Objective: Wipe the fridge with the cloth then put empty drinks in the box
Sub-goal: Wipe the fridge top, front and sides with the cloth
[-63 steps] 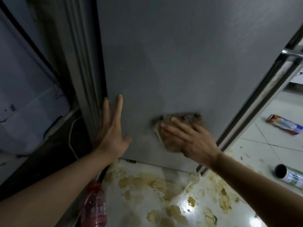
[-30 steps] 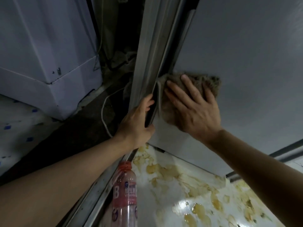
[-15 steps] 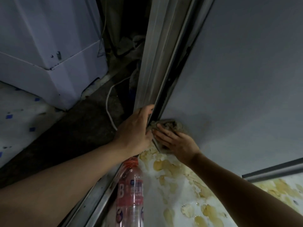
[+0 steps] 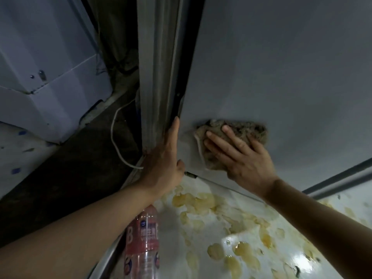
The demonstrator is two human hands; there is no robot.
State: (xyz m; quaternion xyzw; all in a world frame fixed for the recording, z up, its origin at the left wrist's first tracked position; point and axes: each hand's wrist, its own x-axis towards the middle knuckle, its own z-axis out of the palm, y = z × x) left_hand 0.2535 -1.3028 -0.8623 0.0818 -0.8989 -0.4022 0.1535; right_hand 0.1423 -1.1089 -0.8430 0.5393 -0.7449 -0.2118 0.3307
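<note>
We see the right hand (image 4: 244,158) laid flat on the brown cloth (image 4: 237,135), its fingers straight and slightly spread, pressing the cloth against the grey fridge door (image 4: 281,67) low down, near the door's bottom edge. The cloth shows above and to the left of the fingers, bunched and mottled, with a pale hem on its left side.

Just left of that grip, the left hand (image 4: 164,158) rests against the door's hinge-side edge, fingers straight and together pointing up along the dark seal (image 4: 178,101), the thumb apart from the fingers and lying on the door face. The two hands are near each other but apart.

Below the left wrist a pink-labelled plastic bottle (image 4: 143,238) stands on the floor, its cap hidden behind the forearm. Below the right hand, the glossy white floor (image 4: 221,228) carries yellowish stains. To the left of the left hand, a white cable (image 4: 115,137) loops down over dark ground, and further left stands a white cabinet (image 4: 50,87).
</note>
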